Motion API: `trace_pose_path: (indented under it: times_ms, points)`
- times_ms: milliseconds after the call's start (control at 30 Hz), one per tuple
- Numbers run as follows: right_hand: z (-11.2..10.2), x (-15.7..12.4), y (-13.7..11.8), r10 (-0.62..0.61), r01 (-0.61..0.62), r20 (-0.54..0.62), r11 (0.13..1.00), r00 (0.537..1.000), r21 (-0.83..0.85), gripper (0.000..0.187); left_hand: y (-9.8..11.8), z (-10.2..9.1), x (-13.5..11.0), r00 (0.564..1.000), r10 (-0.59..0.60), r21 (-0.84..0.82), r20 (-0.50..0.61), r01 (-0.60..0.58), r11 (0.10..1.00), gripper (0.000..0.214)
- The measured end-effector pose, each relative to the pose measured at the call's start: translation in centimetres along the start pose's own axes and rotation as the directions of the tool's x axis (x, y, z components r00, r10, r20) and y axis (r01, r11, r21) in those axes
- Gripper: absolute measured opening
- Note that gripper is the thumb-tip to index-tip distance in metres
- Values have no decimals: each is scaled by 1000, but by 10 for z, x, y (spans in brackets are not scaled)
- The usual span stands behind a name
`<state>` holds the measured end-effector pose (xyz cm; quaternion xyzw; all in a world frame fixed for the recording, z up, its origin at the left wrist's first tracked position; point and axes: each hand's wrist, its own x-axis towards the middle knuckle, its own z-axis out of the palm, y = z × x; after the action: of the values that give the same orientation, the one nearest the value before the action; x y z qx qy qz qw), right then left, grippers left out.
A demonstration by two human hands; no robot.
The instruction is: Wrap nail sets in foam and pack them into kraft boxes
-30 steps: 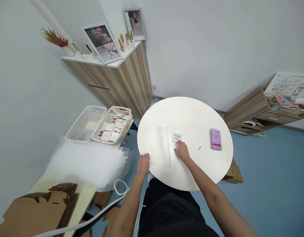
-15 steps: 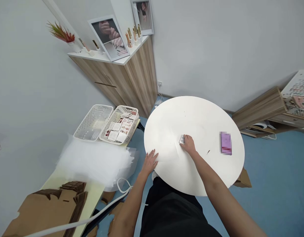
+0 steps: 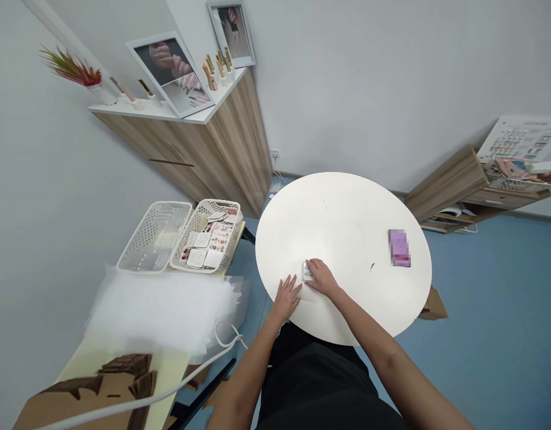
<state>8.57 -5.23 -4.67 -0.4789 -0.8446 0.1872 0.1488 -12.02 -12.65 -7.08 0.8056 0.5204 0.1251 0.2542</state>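
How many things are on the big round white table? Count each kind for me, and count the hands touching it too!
On the round white table:
small pack: 1
blurred pink packet: 1
tiny dark speck: 1
hands, the left hand and the right hand: 2
Total: 5

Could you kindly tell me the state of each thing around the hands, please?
Left hand: open, flat on the round white table.
Right hand: cupped over a small clear plastic packet.
Pink rectangular box: lying flat, blurred.
White plastic mesh basket: holding printed cards.
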Motion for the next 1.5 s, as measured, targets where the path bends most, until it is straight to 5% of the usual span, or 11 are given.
trace_pose_path:
  times_ms: [233, 400, 667, 933, 1033, 1167, 1367, 1500]
  points:
    - [8, -30, -5, 33, -34, 33, 999, 999, 2, 65, 14, 8, -10, 999, 36, -40, 12, -35, 999, 42]
    - [12, -30, -10, 30, -30, 32, 1000, 999, -6, 68, 19, 4, -12, 999, 39, -19, -5, -40, 999, 21]
    - [18, -33, -22, 115, -114, 34, 992, 993, -45, 66, 24, 4, -16, 1000, -1, -26, -1, 1, 1000, 17]
    - [-3, -93, -20, 110, -105, -86, 992, 990, 66, 67, 20, -8, -7, 996, -48, -219, -72, 31, 975, 15]
    - [1, -103, -13, 173, -168, -70, 983, 982, 80, 47, 17, -13, 9, 990, -112, -315, -84, 80, 946, 16]
    - [4, -84, 6, 437, -413, -82, 885, 896, 216, 10, 12, -17, 35, 983, -128, -348, -129, 76, 934, 13]
    - [-15, -46, 24, 693, -705, 167, 638, 701, 309, 18, 10, -20, 59, 978, -188, -184, -91, 169, 968, 11]
    - [-16, -37, 25, 747, -777, 223, 577, 627, 251, 17, 16, -22, 58, 967, -123, 40, -221, 135, 990, 26]
